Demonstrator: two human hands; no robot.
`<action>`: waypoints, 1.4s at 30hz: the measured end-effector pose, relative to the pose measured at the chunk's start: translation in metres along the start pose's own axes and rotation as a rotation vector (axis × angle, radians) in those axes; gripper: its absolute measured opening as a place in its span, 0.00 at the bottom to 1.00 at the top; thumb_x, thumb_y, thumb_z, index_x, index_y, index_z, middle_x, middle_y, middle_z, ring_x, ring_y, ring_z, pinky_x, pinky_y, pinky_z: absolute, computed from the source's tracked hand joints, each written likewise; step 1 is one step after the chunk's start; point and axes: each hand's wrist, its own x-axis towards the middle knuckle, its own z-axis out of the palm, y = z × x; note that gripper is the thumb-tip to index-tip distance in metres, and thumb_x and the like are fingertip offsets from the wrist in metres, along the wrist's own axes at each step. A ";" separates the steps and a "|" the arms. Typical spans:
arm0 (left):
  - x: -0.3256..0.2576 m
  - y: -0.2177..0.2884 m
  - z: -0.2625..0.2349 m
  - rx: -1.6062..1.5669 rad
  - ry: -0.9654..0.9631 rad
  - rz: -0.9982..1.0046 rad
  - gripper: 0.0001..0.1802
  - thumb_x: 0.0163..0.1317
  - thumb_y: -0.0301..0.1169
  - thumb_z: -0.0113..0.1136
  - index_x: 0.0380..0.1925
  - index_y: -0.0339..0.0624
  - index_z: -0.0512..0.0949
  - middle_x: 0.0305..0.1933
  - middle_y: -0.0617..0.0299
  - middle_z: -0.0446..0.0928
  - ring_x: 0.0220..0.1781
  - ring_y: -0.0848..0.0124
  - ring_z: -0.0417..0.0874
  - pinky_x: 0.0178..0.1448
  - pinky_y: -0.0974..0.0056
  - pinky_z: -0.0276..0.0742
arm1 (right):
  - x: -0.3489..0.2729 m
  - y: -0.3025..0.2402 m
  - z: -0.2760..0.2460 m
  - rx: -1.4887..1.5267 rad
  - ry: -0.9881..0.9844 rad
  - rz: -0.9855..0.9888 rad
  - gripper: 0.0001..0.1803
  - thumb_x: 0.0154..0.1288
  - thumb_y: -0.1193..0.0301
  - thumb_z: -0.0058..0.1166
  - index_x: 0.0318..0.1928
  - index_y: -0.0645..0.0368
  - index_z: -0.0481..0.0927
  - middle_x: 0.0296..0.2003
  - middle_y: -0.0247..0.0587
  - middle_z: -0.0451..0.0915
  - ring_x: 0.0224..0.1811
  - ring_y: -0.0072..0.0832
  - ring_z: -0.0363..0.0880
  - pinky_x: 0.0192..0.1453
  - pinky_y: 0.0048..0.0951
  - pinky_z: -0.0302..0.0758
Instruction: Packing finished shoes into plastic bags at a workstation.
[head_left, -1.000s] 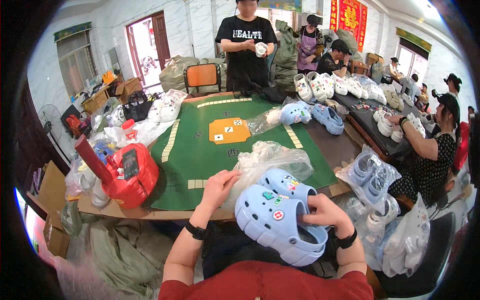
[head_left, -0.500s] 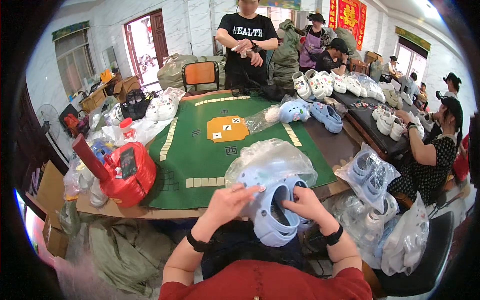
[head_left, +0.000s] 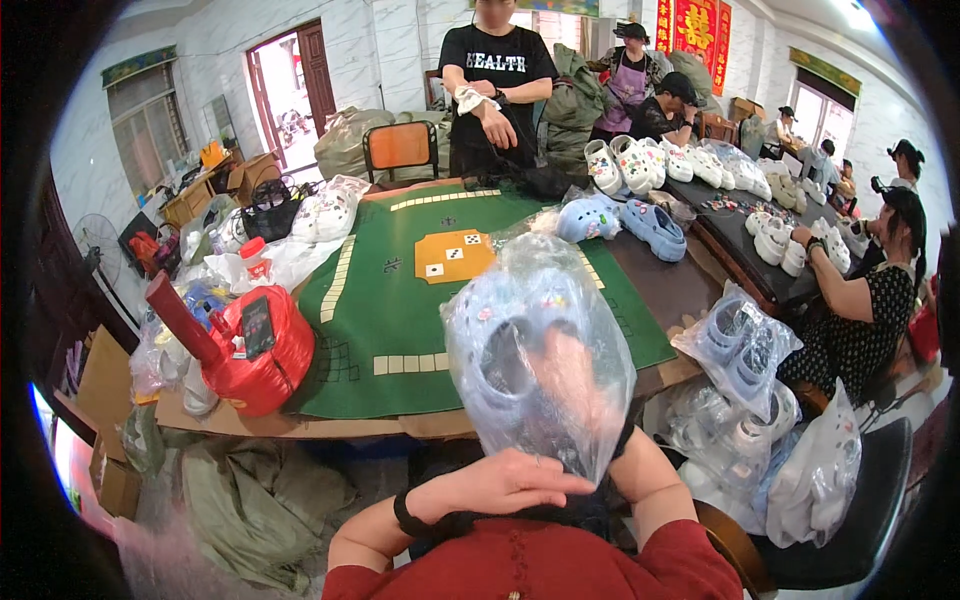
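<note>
A pair of light blue clogs [head_left: 499,359] with small charms hangs in front of me inside a clear plastic bag [head_left: 469,400]. My right hand [head_left: 576,388] is inside the bag too, at the heel end, gripping the clogs; plastic and motion blur soften its fingers. Below the bag's lower edge, my left hand [head_left: 510,482] reaches across with straight fingers, its fingertips against the plastic. The left thumb is hidden. Past the bag lies the green mat [head_left: 390,330] on the table.
A red bundle [head_left: 262,350] with a phone on it sits at left. Light blue clogs [head_left: 652,232] rest at the mat's far right. Bagged clogs [head_left: 738,335] are piled at my right, beside a black chair [head_left: 870,500]. A person [head_left: 497,75] stands across the table; others work at right.
The bag has come down over the clogs and my right hand. My left hand has left the clog's side and moved down to the bag's lower edge. The standing person's hands have shifted.
</note>
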 end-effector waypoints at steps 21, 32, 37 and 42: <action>0.012 -0.052 -0.092 0.991 0.376 -0.476 0.50 0.53 0.71 0.58 0.71 0.54 0.66 0.79 0.45 0.53 0.81 0.42 0.45 0.80 0.42 0.42 | -0.008 -0.033 0.082 0.069 0.016 -0.087 0.31 0.62 0.54 0.61 0.52 0.70 0.74 0.35 0.59 0.82 0.41 0.54 0.82 0.46 0.50 0.78; 0.046 -0.039 -0.084 0.754 -0.223 -0.424 0.49 0.45 0.72 0.63 0.64 0.53 0.76 0.76 0.49 0.60 0.77 0.29 0.44 0.79 0.36 0.40 | 0.039 -0.022 0.083 0.144 -0.034 -0.140 0.32 0.62 0.55 0.61 0.55 0.70 0.72 0.38 0.59 0.82 0.43 0.54 0.82 0.48 0.49 0.78; 0.030 -0.020 -0.069 0.833 0.061 -0.174 0.45 0.51 0.65 0.66 0.63 0.49 0.75 0.76 0.50 0.60 0.79 0.39 0.49 0.79 0.41 0.47 | 0.040 -0.017 0.096 0.201 -0.020 -0.144 0.33 0.62 0.56 0.62 0.57 0.70 0.72 0.39 0.59 0.82 0.44 0.54 0.82 0.49 0.49 0.78; -0.015 -0.044 -0.070 0.872 0.666 -0.282 0.43 0.57 0.58 0.66 0.68 0.47 0.68 0.76 0.43 0.57 0.79 0.41 0.51 0.78 0.45 0.51 | 0.069 -0.001 0.082 0.255 0.025 -0.152 0.33 0.62 0.56 0.62 0.58 0.70 0.71 0.40 0.59 0.82 0.45 0.54 0.82 0.50 0.49 0.78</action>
